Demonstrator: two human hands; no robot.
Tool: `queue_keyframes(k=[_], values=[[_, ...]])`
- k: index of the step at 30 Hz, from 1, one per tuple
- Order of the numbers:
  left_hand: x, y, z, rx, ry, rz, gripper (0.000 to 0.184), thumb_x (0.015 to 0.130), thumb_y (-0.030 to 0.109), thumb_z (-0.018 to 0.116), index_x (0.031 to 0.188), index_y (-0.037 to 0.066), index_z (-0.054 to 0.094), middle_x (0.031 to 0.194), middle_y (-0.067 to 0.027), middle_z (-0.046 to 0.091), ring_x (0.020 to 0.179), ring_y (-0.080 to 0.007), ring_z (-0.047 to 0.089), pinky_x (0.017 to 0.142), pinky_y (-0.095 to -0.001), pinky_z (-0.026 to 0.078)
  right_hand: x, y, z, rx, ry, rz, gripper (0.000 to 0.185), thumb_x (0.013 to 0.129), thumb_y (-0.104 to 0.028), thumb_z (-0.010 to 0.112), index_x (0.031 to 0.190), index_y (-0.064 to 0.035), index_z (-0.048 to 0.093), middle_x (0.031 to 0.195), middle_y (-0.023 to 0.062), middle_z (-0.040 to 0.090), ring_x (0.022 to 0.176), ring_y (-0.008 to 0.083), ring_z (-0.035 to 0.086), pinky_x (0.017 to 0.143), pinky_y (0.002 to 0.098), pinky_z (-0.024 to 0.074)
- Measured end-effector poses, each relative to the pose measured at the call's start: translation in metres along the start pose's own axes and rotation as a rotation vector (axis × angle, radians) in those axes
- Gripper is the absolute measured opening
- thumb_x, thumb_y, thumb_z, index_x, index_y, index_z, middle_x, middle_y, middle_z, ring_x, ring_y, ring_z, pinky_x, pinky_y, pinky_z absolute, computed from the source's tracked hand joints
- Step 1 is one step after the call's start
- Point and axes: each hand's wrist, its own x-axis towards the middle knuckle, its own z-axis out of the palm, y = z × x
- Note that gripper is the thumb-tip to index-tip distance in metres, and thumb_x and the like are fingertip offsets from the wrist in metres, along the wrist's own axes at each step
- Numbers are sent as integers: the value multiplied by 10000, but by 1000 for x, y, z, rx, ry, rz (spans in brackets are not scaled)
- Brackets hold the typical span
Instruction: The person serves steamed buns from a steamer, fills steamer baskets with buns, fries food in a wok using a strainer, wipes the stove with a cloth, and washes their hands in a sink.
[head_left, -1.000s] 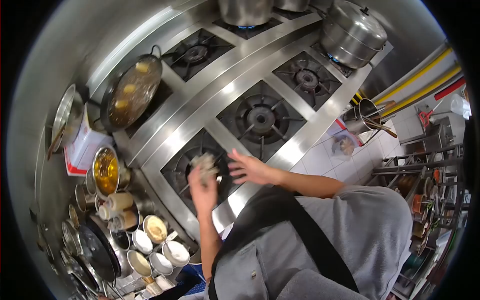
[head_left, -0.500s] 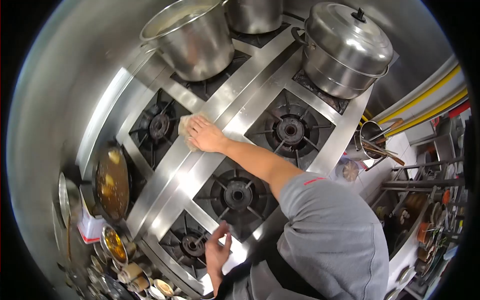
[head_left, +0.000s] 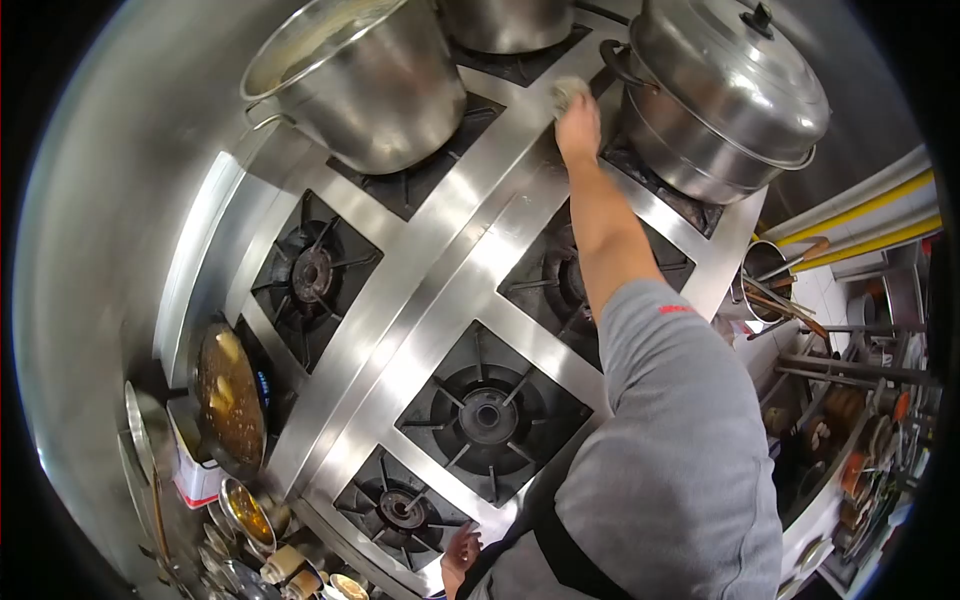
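My right hand point(head_left: 579, 128) is stretched far out over the stove, its fingers closed on a pale cloth point(head_left: 570, 94). The cloth lies against the raised steel ledge point(head_left: 440, 232) between the burner rows, near the lidded steamer pot point(head_left: 725, 95). Low in the view, my left hand point(head_left: 461, 552) is beside the front burner point(head_left: 401, 508) at the stove's edge, with its fingers apart and nothing in it.
A large open stockpot point(head_left: 370, 90) stands at the back left, another pot point(head_left: 508, 22) behind. A black pan of oil with frying pieces point(head_left: 232, 395) sits at left. An oil bowl point(head_left: 248, 512) and bottles are lower left. Utensils stand in a pot point(head_left: 765, 280) at right.
The cloth passed from my left hand to my right, which then moved along the ledge toward the steamer. My left hand has drawn back to the front edge. The view has shifted.
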Motion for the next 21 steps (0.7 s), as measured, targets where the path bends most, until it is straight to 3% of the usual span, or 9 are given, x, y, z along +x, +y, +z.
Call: queue_keyframes(k=[3,4,8,10,12,16,17,18,21], values=[[-30,-31,16,185,122,-37,422,981,175,598,1351,-4,504,1021,-134,694,842,-158,672,749,-275,545,-92,-28,7,-242,-83,-33,430,848,-192,591,1226,12,604,1345,160,528,1246,346,460,1080,453,342],[-27,-113,5,-309,26,110,419,984,192,598,1348,5,509,1010,-128,693,848,-156,668,757,-272,547,-105,-41,13,-206,-150,6,455,855,-199,585,1256,15,600,1363,174,515,1271,340,445,1103,438,318],[-54,-14,24,-51,67,-104,525,1019,315,456,1434,-1,402,1270,-161,570,1115,-228,572,998,-321,396,-159,-116,-73,304,-353,360,358,871,-204,554,1143,-5,673,1335,201,521,1239,343,464,1048,459,376],[-80,35,30,-59,34,-152,584,1037,377,386,1477,-4,349,1400,-177,508,1248,-263,524,1119,-346,320,-235,-137,-45,-395,-405,-199,430,901,-235,486,1249,-12,605,1366,189,481,1180,336,490,988,524,402],[-84,-26,40,-116,141,-110,549,1028,371,441,1434,3,409,1329,-168,568,1141,-217,598,1007,-334,448,-296,-193,-79,-230,-493,-157,579,939,-295,471,1434,-2,403,1457,170,415,1273,348,437,985,574,403],[-51,-210,34,8,92,-142,495,1020,350,485,1378,9,475,1250,-158,625,1034,-183,649,886,-328,535,-375,-278,-131,146,-810,-279,320,894,-178,508,1118,-48,696,1447,139,416,1308,361,402,991,566,409],[-90,-139,56,-230,305,54,408,980,238,602,1300,-10,555,1003,-114,707,878,-132,634,810,-264,515,-393,-299,-151,284,-840,-285,263,860,-136,525,992,-33,730,1336,158,537,1250,341,499,913,544,477],[-122,-61,59,-200,356,-5,406,989,242,579,1299,-18,554,998,-125,703,903,-141,636,821,-269,508,-418,-319,-112,285,-1045,-633,239,827,-121,557,957,0,717,1045,190,677,1018,323,654,798,487,539],[-160,-25,55,-147,557,82,393,964,175,572,1315,-2,553,1071,-128,697,899,-171,661,804,-299,516,-500,-376,-202,801,-1352,-542,234,774,-233,650,749,-6,702,752,230,673,676,385,663,598,467,518]])
